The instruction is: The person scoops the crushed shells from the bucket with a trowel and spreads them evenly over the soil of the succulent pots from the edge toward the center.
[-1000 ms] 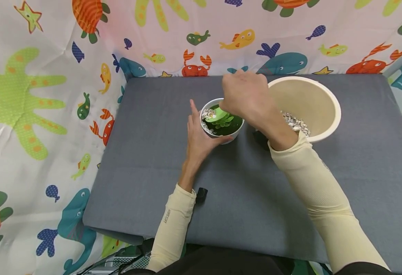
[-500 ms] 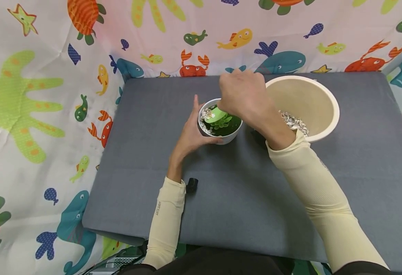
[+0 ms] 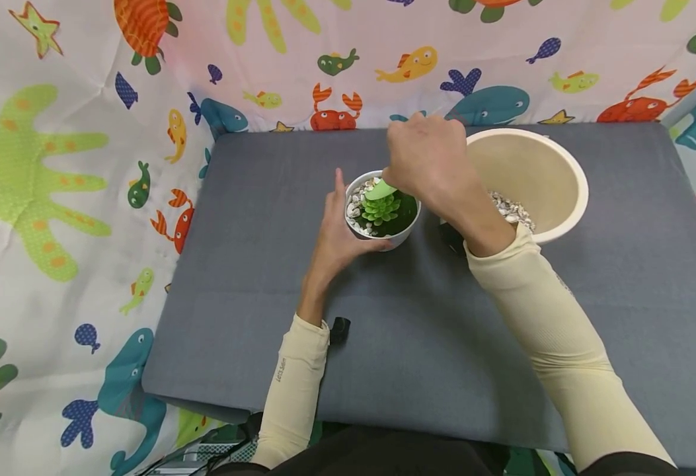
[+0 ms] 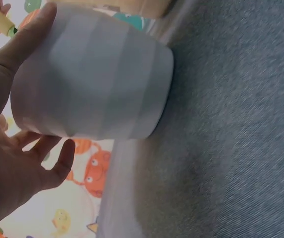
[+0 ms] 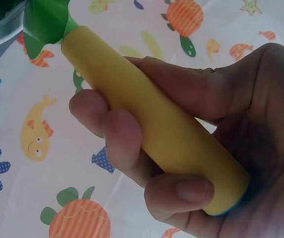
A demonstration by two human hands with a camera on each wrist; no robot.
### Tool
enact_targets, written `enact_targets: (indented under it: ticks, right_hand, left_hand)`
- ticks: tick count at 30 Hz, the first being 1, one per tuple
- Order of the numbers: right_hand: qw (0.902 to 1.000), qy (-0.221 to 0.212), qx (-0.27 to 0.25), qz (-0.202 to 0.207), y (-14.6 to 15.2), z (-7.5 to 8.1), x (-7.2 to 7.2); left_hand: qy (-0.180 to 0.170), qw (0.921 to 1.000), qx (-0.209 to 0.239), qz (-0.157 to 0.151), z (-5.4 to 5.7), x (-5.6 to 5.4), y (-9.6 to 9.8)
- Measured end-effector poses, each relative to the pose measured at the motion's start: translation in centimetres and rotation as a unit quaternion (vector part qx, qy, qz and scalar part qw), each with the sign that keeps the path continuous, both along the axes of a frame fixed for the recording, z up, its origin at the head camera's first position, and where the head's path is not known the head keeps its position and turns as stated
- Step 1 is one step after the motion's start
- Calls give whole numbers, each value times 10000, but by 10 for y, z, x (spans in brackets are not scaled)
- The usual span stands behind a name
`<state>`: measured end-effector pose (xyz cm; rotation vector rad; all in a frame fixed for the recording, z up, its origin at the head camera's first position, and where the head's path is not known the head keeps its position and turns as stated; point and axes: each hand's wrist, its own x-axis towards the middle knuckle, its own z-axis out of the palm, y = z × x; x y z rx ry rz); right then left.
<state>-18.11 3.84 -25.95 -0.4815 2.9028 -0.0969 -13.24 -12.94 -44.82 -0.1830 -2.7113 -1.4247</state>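
Observation:
A small white plant pot (image 4: pixel 97 74) stands on the grey table, holding a green succulent (image 3: pixel 381 208) in dark soil. Pale pebbles (image 3: pixel 356 205) cover the soil along its left side. My left hand (image 3: pixel 337 235) grips the pot from the left, thumb along the near side and fingers round the far side. Above the pot, my right hand (image 3: pixel 427 158) holds a toy trowel by its yellow handle (image 5: pixel 152 119), fingers wrapped round it. The trowel's green blade (image 3: pixel 380 190) is tilted over the succulent's far leaves. In the head view, the right hand hides the handle.
A large cream bucket (image 3: pixel 574 215) stands close to the right forearm, with more pebbles (image 3: pixel 511 210) inside. The forearm overlaps its near left rim. The grey table (image 3: pixel 252 264) meets a printed sea-animal curtain (image 3: pixel 300 59) at the back and left.
The trowel blade has tipped and drawn back a little to the right, and the pebbles at its tip now lie in the pot. The left hand has shifted slightly round the pot.

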Motion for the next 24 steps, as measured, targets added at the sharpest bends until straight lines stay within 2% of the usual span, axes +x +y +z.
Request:
enact_targets:
  ticks: [5, 9, 13, 17, 21, 24]
  right_hand:
    - [10000, -5, -55, 26, 0, 0, 1]
    - [9999, -14, -96, 33, 1, 0, 2]
    - [9999, -4, -84, 93, 2, 0, 3]
    - [9998, 78, -114, 169, 5, 0, 6]
    - [9992, 280, -214, 207, 9, 1, 9]
    - [9988, 340, -270, 206, 12, 3, 10]
  left_hand:
    - [158, 9995, -193, 212, 0, 4, 6]
    - [223, 9991, -325, 184, -3, 6, 4]
    - [249, 9995, -167, -129, -3, 3, -8]
    - [181, 9976, 61, -660, 2, -6, -20]
    - [-80, 9925, 244, -1194, 6, -18, -23]
    - [-359, 9892, 479, -1336, 6, -21, -22]
